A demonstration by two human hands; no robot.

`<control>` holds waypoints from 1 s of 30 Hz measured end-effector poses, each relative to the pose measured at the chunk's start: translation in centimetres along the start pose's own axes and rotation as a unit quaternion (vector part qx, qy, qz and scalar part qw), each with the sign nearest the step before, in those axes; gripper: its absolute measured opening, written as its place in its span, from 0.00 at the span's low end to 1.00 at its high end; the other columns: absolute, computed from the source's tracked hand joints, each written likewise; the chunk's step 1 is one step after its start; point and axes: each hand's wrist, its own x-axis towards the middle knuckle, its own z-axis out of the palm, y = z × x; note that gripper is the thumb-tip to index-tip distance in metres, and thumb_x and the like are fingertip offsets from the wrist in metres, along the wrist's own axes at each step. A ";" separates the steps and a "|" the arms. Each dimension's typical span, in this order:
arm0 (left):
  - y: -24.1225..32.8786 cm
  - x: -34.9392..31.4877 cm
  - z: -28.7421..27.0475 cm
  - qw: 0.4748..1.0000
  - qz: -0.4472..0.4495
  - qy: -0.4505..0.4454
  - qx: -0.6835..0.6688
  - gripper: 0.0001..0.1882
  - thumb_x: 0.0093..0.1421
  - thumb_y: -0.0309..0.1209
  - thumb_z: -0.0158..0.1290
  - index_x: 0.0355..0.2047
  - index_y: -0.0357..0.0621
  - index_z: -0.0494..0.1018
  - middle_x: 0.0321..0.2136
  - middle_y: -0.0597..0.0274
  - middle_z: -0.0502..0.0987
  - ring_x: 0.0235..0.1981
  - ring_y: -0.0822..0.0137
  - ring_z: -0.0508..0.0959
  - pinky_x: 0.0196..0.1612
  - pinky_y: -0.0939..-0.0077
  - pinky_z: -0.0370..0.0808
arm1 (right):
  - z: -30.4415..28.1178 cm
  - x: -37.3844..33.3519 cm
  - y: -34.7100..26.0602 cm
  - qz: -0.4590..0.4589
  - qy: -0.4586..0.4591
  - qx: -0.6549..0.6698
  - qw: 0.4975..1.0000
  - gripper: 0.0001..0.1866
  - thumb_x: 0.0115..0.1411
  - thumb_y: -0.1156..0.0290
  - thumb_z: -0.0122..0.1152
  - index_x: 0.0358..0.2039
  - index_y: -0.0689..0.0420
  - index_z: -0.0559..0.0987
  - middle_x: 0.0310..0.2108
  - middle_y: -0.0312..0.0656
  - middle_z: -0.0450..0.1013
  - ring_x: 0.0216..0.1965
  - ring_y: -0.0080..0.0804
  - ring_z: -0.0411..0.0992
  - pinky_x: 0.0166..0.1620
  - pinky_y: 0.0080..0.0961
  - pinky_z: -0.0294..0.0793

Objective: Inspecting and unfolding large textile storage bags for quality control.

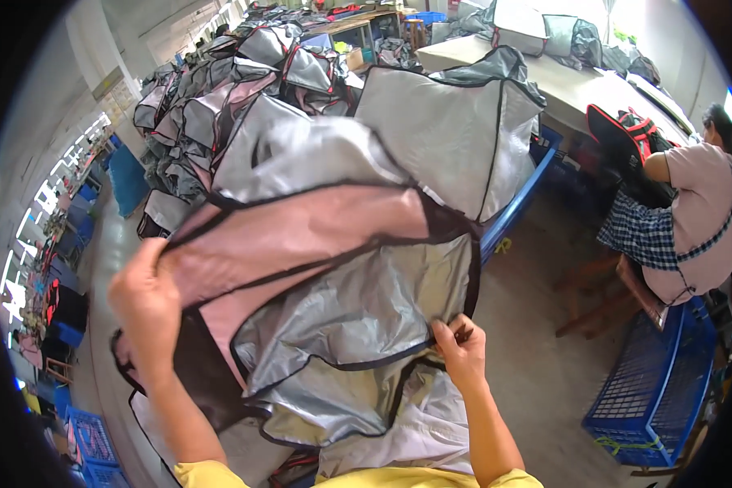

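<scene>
A pink and silver sewn bag piece [301,228] with black binding is spread out in front of me, its silver lining [350,301] facing up on the near side. My left hand [146,297], somewhat blurred, grips the pink panel by its left edge. Lower right, my right hand [462,350] pinches the black-bound edge of the silver lining between thumb and fingers. The piece sags between both hands, and its lower folds hang over my lap. Just beyond it lies another silver-lined piece [431,122] with black binding.
A big heap of silver and pink bag pieces [244,73] rises ahead. Blue crate edging [516,203] shows at its right. A person [691,211] sits at the right beside a blue plastic crate [651,390]. A long pale table [561,81] stands behind, holding more pieces.
</scene>
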 end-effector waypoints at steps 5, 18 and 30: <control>0.5 0.0 -5.4 0.991 0.124 0.042 0.005 0.17 0.53 0.16 0.58 0.44 0.34 0.80 0.34 0.45 0.82 0.34 0.42 0.82 0.39 0.54 0.77 | 2.4 2.6 1.7 0.066 -0.045 -0.001 0.997 0.20 0.69 0.63 0.69 0.22 0.54 0.72 0.18 0.25 0.64 0.21 0.13 0.58 0.23 0.21 0.56; -4.3 -24.4 8.6 0.974 0.020 -0.217 -0.056 0.13 0.56 0.24 0.58 0.43 0.42 0.83 0.34 0.61 0.77 0.37 0.56 0.78 0.40 0.59 0.76 | -1.6 1.0 5.3 0.124 -0.026 -0.116 0.985 0.12 0.70 0.63 0.67 0.37 0.60 0.87 0.22 0.28 0.72 0.25 0.14 0.66 0.29 0.20 0.66; 0.0 -24.6 4.1 0.962 0.093 -0.255 -0.029 0.10 0.57 0.27 0.61 0.40 0.43 0.83 0.32 0.65 0.76 0.33 0.61 0.77 0.35 0.66 0.75 | 15.7 15.0 -3.8 -0.243 -0.238 -0.508 0.791 0.23 0.61 0.60 0.71 0.54 0.56 0.81 0.47 0.49 0.81 0.48 0.55 0.78 0.49 0.44 0.76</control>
